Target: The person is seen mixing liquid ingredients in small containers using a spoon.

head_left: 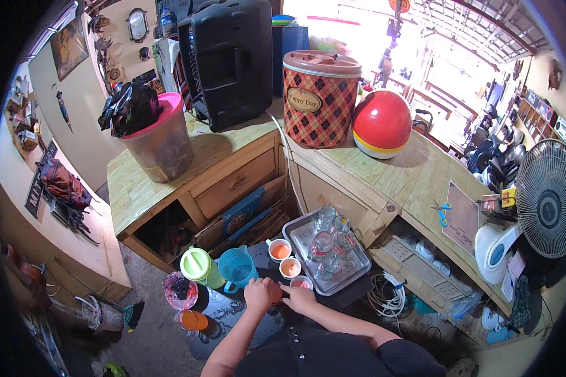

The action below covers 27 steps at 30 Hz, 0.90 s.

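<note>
Both my hands meet low in the middle, around a small reddish-orange object, mostly hidden by my fingers; its kind cannot be made out. My left hand is closed over its left side, and my right hand has its fingers closed at its right side. Just beyond stand a white cup, a second white cup and a third white cup, all with orange or pinkish contents. A blue pitcher is next to my left hand, with a lidded light-green pitcher beside it.
A metal tray of clear glasses lies to the right. An orange container and a pink plastic bag sit at left. A wooden counter bears a plaid cooler, a red ball-shaped container and a fan.
</note>
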### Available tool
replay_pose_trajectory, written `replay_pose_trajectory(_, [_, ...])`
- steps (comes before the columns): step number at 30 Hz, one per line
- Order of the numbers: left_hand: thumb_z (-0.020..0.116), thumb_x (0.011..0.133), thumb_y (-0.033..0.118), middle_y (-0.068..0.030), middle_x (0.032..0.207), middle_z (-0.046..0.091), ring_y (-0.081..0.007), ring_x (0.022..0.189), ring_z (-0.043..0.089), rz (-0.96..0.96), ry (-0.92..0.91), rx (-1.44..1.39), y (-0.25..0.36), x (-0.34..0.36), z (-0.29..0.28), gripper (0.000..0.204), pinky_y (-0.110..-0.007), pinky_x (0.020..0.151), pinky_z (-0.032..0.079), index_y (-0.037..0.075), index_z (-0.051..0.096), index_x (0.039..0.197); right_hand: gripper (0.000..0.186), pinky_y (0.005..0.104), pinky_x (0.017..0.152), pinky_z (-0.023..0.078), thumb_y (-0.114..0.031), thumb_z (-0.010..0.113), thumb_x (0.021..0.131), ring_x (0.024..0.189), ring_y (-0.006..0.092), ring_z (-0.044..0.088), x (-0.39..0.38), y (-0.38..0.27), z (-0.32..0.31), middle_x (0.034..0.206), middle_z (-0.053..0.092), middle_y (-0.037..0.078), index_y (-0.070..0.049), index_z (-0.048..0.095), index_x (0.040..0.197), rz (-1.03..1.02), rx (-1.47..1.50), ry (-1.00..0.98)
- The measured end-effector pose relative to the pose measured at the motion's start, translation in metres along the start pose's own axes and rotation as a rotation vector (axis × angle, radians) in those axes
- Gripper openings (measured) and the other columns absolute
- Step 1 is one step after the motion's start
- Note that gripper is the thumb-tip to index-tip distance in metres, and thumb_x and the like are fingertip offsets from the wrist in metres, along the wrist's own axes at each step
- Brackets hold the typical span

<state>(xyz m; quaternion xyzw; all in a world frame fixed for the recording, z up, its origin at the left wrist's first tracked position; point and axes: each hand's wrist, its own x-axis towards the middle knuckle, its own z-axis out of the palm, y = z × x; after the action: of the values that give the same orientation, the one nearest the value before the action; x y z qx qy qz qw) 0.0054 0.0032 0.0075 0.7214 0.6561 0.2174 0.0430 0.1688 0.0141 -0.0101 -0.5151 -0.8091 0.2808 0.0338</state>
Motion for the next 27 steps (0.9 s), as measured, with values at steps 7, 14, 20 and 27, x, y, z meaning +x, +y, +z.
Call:
replay_pose_trajectory(7, [0.066,0.074,0.025,-0.0058,0.079,0.065,-0.0251,0.079,0.059,0.020,-0.061,-0.030,-0.003,-0.007,0.010,0.015,-0.038,0.063,0.046,0.011,0.062,0.078,0.057,0.0446,0.065,0.051,-0.034,0.063,0.083,0.077,0.0324,0.065,-0.003,-0.008,-0.007,0.088,0.066,0.016,-0.025,0.045,0.136,0.004,-0.011,-0.016])
replay_pose_trajectory(14, [0.064,0.075,0.024,-0.0076,0.078,0.066,-0.0278,0.075,0.059,-0.024,-0.068,0.164,-0.001,-0.001,0.007,0.015,-0.040,0.064,0.047,0.009,0.062,0.075,0.055,0.0451,0.063,0.051,-0.034,0.062,0.082,0.076,0.0321,0.065,-0.005,-0.010,-0.016,0.086,0.066,0.016,-0.023,0.047,0.134,0.003,0.011,-0.026])
replay_pose_trajectory(20, [0.067,0.072,0.028,-0.0054,0.078,0.066,-0.0263,0.077,0.059,0.049,-0.002,-0.098,0.001,0.003,0.011,0.018,-0.040,0.064,0.045,0.011,0.063,0.074,0.054,0.0458,0.065,0.051,-0.034,0.062,0.082,0.078,0.0321,0.065,0.000,0.000,-0.004,0.087,0.066,0.015,-0.021,0.048,0.133,0.022,-0.008,-0.019])
replay_pose_trajectory(27, [0.071,0.067,0.033,-0.0019,0.079,0.065,-0.0239,0.081,0.059,-0.005,-0.155,0.096,-0.005,-0.002,0.015,0.023,-0.037,0.066,0.044,0.013,0.066,0.079,0.049,0.0455,0.065,0.051,-0.033,0.062,0.082,0.078,0.0322,0.065,-0.002,-0.009,-0.010,0.088,0.066,0.015,-0.019,0.052,0.128,0.011,-0.001,-0.024])
